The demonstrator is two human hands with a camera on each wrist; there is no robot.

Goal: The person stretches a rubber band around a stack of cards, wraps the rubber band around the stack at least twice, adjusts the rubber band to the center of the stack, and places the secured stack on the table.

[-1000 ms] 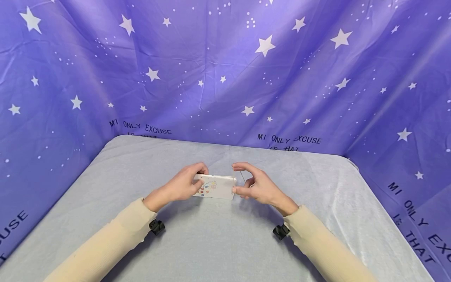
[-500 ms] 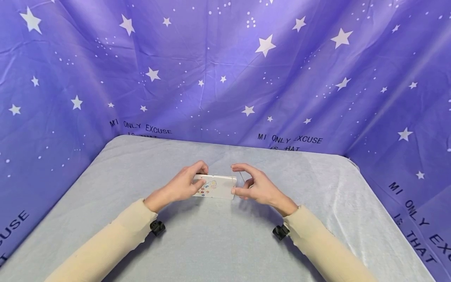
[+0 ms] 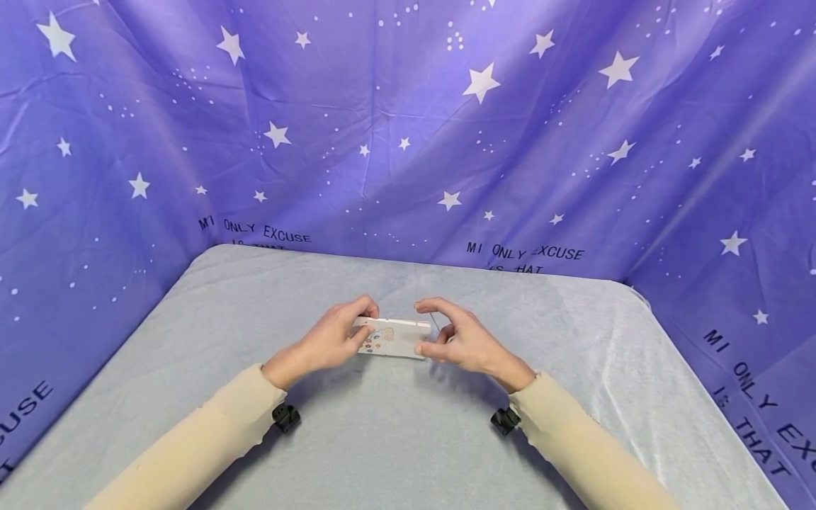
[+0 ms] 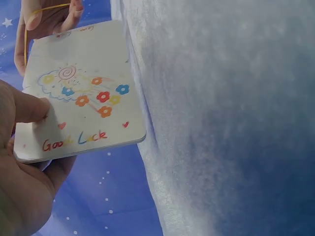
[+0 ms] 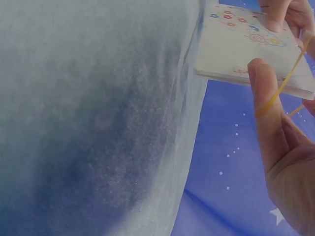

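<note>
Between the hands, above the table, is a small white notebook (image 3: 403, 341) with rounded corners. Its cover (image 4: 93, 118) carries drawn flowers, a sun, hearts and the words "Good Luck". My left hand (image 3: 328, 336) grips one end, thumb on the cover and fingers underneath. A thin yellow rubber band (image 5: 285, 83) is stretched over the spread thumb and fingers of my right hand (image 3: 468, 341). That hand is at the notebook's other end, its thumb tip overlapping the cover edge in the right wrist view. The band passes close to this end.
A grey-blue cloth covers the table (image 3: 395, 439). Purple curtains (image 3: 408, 106) with white stars enclose its back and sides. Black wrist cameras (image 3: 287, 416) sit under both cream sleeves (image 3: 191, 439).
My right hand has shifted slightly left, its fingertips now further over the notebook's end. The notebook has moved slightly right and tipped a little flatter. My left hand keeps its grip.
</note>
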